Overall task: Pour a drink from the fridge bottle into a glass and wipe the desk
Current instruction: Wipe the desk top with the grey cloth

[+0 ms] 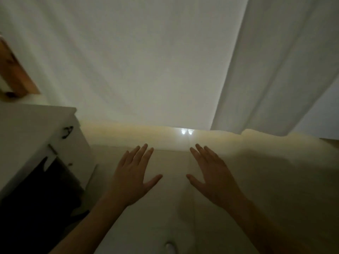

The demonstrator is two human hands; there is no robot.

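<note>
Head view, looking down in dim light: your two bare forearms come in from the bottom edge, and both hands are held out flat, palms down, over a pale tiled floor [183, 226]. Your left hand [133, 177] has its fingers [145, 153] straight and spread, thumb out to the side, holding nothing. Your right hand [213, 177] mirrors it just beside, fingers apart, thumb pointing in at the other thumb, also holding nothing. Near the bottom edge a small whitish thing shows on the floor, too blurred to name. To your left stands a white cabinet [36, 129] with a dark opening below. Beyond the hands a white curtain [275, 70] hangs down to the floor. No bottle, glass or bench is in sight
</note>
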